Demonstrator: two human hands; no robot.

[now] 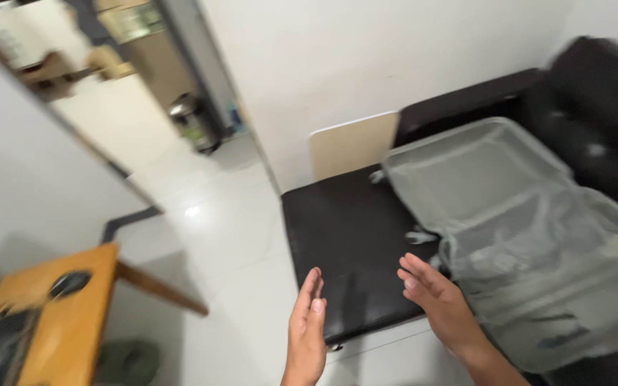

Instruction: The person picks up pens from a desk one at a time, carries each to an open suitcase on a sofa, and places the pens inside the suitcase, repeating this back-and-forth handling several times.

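Both hands hang in front of me, empty, with fingers spread. My left hand point(307, 325) is edge-on over the front corner of a black sofa seat point(345, 236). My right hand point(438, 300) is palm-up just left of an open grey-green suitcase point(516, 229) that lies flat on the sofa. Neither hand touches the suitcase or the seat. The suitcase lid point(466, 168) is folded back toward the sofa backrest, and mesh liners cover both halves.
A wooden desk point(66, 322) with a dark round object point(69, 284) stands at lower left. A light board point(352, 145) leans on the white wall behind the sofa. A metal bin point(194, 123) stands in the doorway. A green item point(126, 361) lies on the white tiled floor.
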